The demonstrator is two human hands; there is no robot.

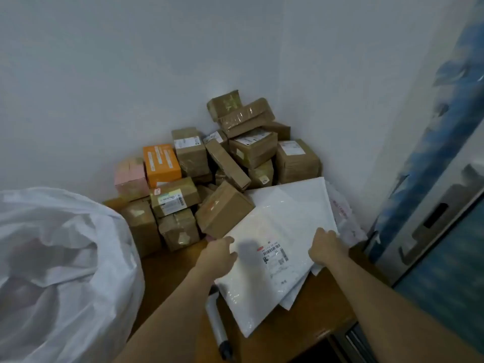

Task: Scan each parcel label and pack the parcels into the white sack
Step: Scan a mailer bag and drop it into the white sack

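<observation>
A flat white poly mailer parcel (258, 279) lies on top of other white mailers (301, 200) on the wooden table, its barcode label (275, 254) facing up. My left hand (218, 255) grips its left edge and my right hand (327, 248) grips its right edge. The big white sack (62, 271) bulges at the left, its mouth open toward me. A grey handheld scanner (218, 326) lies on the table, partly tucked under the mailer's near corner.
Several taped brown cardboard boxes (222, 208), an orange box (161, 163) and a pink box (129, 176) are heaped in the wall corner behind the mailers. A blue-patterned door (432, 179) with a metal handle stands at the right. The table edge (335, 334) runs near right.
</observation>
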